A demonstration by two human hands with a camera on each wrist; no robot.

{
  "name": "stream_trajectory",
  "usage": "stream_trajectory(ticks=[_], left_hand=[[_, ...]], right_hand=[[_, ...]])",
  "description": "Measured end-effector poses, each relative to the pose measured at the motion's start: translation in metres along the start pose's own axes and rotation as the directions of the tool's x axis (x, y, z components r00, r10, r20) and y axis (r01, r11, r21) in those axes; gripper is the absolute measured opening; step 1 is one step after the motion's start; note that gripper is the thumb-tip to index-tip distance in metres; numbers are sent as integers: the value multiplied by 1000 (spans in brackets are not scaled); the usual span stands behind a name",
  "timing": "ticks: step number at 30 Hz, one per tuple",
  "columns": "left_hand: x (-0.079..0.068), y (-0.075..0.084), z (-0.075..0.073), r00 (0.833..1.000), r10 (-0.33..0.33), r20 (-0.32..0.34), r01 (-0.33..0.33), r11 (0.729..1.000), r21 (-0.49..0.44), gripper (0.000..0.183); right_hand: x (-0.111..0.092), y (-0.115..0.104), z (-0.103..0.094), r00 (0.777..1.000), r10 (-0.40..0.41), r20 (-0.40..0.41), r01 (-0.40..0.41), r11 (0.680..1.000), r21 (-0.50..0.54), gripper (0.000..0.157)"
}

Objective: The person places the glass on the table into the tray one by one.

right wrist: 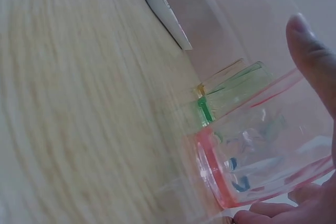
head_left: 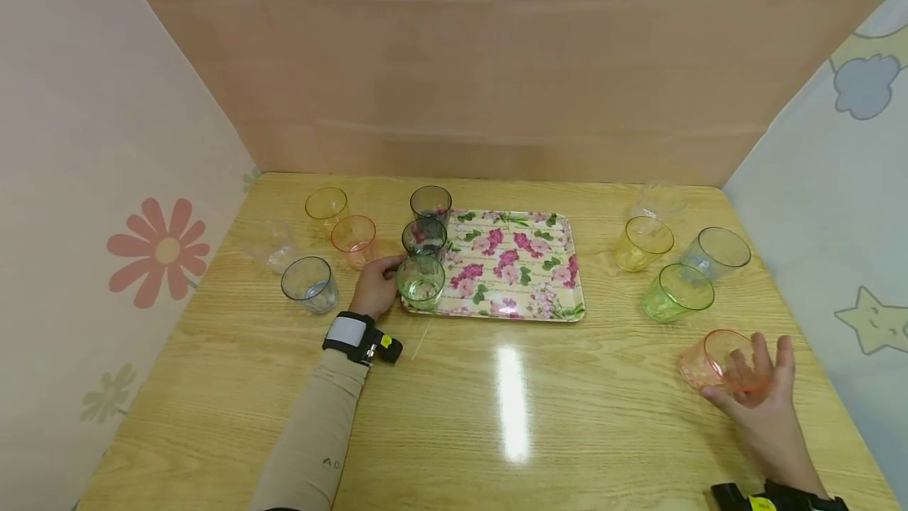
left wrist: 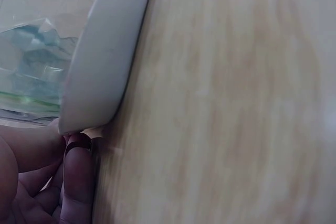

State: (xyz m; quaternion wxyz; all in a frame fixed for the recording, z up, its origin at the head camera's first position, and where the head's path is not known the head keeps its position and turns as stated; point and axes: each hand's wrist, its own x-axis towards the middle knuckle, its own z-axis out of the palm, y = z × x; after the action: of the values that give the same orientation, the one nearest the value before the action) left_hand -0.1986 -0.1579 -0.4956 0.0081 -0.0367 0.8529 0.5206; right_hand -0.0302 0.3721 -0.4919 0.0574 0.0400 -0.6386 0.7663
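My left hand (head_left: 374,288) is at the near left corner of a flower-patterned tray (head_left: 489,282). In the left wrist view its fingers (left wrist: 79,177) pinch the tray's white edge (left wrist: 102,61). A pale green glass (head_left: 422,289) and two dark grey glasses (head_left: 425,240) stand in a row along the tray's left side. At the right front, my right hand (head_left: 768,399) is spread around a pink glass (head_left: 698,367), which stands upright on the table. In the right wrist view the thumb (right wrist: 314,56) points away from this glass, and the other fingers are close to its side.
Beyond the right hand stand a green glass (head_left: 670,302), a yellow glass (head_left: 638,252), a bluish glass (head_left: 709,259) and a clear glass (head_left: 660,199). On the left are an amber glass (head_left: 326,215), a red-rimmed glass (head_left: 358,247), a grey-rimmed glass (head_left: 315,294) and a clear glass (head_left: 273,247). Walls border the table.
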Motion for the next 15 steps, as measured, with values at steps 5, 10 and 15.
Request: stream_trajectory(ticks=[5,10,15], left_hand=[[-1,2,0,1000,-12,1,12,1000,-2,36],[-3,4,0,1000,-12,1,12,1000,9,36],[-3,4,0,1000,-5,0,5,1000,15,37]], right_hand=[[-3,1,0,998,53,-16,-54,996,-71,112],[-5,2,2,998,59,-28,-62,991,-115,107],[-6,7,5,999,-39,-35,37,998,-57,106]])
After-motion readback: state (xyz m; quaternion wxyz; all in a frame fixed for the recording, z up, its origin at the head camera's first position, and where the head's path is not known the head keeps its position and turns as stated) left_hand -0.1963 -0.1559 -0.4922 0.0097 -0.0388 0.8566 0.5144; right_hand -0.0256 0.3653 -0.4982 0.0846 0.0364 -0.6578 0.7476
